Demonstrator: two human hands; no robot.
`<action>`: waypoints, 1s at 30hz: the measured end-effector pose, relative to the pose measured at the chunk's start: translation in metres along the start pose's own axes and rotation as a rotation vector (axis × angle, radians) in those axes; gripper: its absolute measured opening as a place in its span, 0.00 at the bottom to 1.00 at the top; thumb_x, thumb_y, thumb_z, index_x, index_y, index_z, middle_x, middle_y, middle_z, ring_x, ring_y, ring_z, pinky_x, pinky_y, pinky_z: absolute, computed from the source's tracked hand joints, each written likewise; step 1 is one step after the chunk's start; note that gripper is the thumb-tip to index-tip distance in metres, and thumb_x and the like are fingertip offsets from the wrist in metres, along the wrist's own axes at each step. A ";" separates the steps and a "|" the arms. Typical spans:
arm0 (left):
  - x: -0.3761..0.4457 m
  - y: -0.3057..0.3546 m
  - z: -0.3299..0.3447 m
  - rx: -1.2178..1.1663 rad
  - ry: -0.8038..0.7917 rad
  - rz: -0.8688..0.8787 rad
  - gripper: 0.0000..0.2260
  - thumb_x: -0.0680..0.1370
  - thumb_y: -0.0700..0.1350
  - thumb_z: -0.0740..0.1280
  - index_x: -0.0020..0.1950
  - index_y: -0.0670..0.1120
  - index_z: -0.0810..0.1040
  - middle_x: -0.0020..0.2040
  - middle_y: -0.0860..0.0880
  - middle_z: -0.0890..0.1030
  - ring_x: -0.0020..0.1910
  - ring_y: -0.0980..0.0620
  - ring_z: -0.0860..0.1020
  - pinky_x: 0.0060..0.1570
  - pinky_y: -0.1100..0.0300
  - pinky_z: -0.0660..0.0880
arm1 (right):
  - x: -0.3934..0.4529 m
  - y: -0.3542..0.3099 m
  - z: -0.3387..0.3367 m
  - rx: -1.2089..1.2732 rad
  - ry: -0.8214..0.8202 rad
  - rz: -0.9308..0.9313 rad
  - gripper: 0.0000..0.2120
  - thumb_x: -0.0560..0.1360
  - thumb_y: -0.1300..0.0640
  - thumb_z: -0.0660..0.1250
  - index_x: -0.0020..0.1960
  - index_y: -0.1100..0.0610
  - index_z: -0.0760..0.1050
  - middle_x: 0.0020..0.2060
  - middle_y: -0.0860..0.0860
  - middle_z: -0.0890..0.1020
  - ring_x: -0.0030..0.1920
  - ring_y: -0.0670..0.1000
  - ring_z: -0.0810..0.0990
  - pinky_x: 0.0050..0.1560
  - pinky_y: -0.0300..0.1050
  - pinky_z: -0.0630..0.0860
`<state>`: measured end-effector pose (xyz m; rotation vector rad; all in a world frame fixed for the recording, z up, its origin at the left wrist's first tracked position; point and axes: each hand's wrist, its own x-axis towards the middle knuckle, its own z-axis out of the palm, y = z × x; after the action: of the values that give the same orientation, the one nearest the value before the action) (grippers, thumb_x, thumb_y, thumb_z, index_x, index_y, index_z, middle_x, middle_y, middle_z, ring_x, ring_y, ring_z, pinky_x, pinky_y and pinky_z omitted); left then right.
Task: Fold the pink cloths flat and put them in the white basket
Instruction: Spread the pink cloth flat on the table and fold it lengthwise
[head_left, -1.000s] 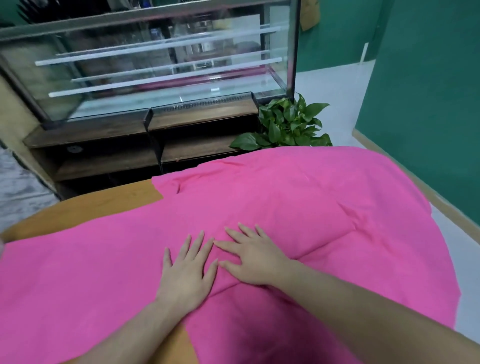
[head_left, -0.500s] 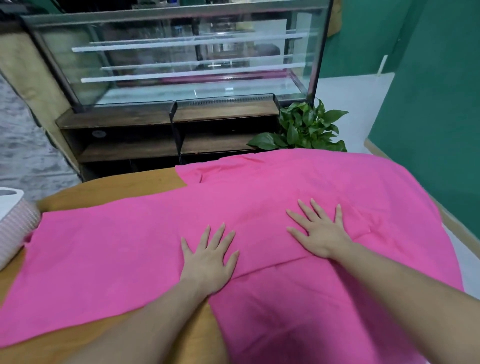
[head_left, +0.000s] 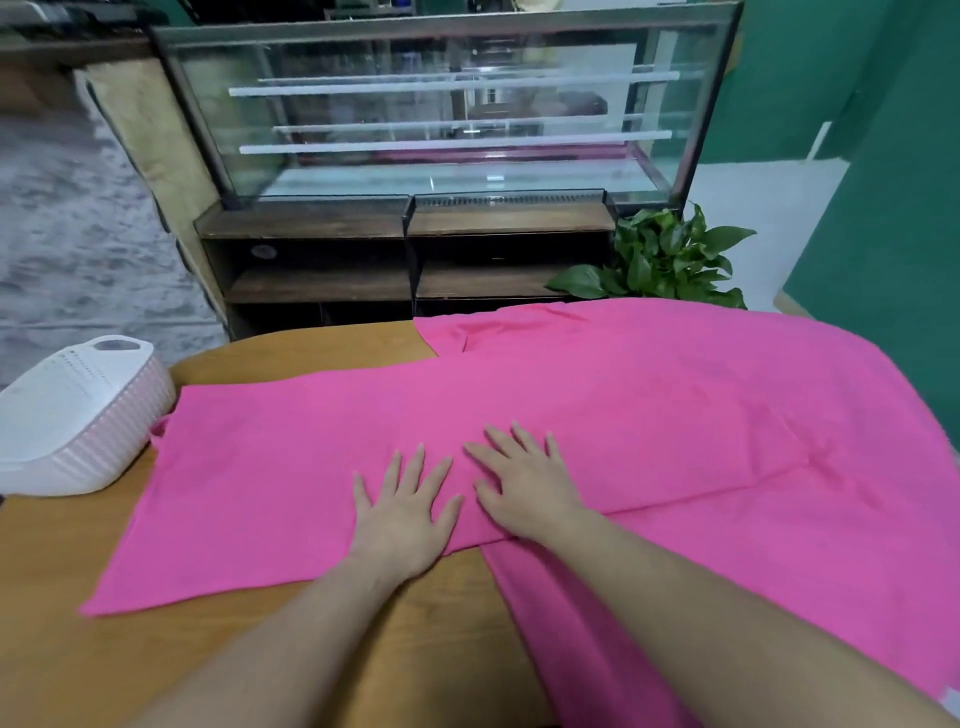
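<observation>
A long pink cloth (head_left: 270, 483) lies spread flat across the wooden table (head_left: 260, 654), reaching from near the basket to the right. Another pink cloth (head_left: 753, 571) lies under it on the right and drapes over the table's edge. My left hand (head_left: 402, 512) and my right hand (head_left: 524, 483) rest side by side on the top cloth near its front edge, palms down, fingers straight and spread. The white ribbed basket (head_left: 78, 431) stands at the table's left side, touching the cloth's left corner.
Behind the table stands a glass display case (head_left: 447, 114) on a dark wooden shelf unit (head_left: 405, 260). A green potted plant (head_left: 670, 260) sits at the table's far right. A green wall (head_left: 893, 208) runs along the right.
My right hand slid out to the right over the cloth and has come back next to my left hand. The view turned left, bringing the white basket into sight.
</observation>
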<state>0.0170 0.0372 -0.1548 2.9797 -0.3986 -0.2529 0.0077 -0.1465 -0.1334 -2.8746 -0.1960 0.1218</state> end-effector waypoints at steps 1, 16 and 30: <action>-0.002 -0.001 -0.001 0.001 0.003 -0.004 0.28 0.80 0.67 0.45 0.79 0.64 0.46 0.81 0.56 0.43 0.80 0.50 0.39 0.72 0.30 0.38 | 0.002 -0.005 0.006 -0.017 -0.021 0.018 0.25 0.82 0.42 0.50 0.79 0.39 0.52 0.80 0.44 0.51 0.80 0.52 0.44 0.76 0.67 0.40; -0.013 -0.087 -0.016 -0.019 -0.003 -0.336 0.33 0.74 0.75 0.38 0.78 0.67 0.43 0.81 0.58 0.40 0.79 0.43 0.38 0.64 0.20 0.38 | 0.000 -0.012 0.026 -0.130 0.002 0.072 0.26 0.81 0.38 0.40 0.78 0.36 0.44 0.79 0.40 0.47 0.79 0.48 0.42 0.75 0.68 0.39; -0.057 -0.166 -0.016 -0.130 0.179 -0.327 0.25 0.82 0.64 0.47 0.78 0.61 0.60 0.80 0.57 0.55 0.80 0.54 0.49 0.74 0.32 0.42 | 0.000 -0.015 0.026 -0.155 -0.002 0.082 0.26 0.80 0.37 0.40 0.78 0.35 0.46 0.79 0.40 0.49 0.80 0.48 0.43 0.75 0.68 0.41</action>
<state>0.0075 0.2130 -0.1545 2.8922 0.1221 -0.0377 0.0035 -0.1259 -0.1546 -3.0378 -0.0909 0.1307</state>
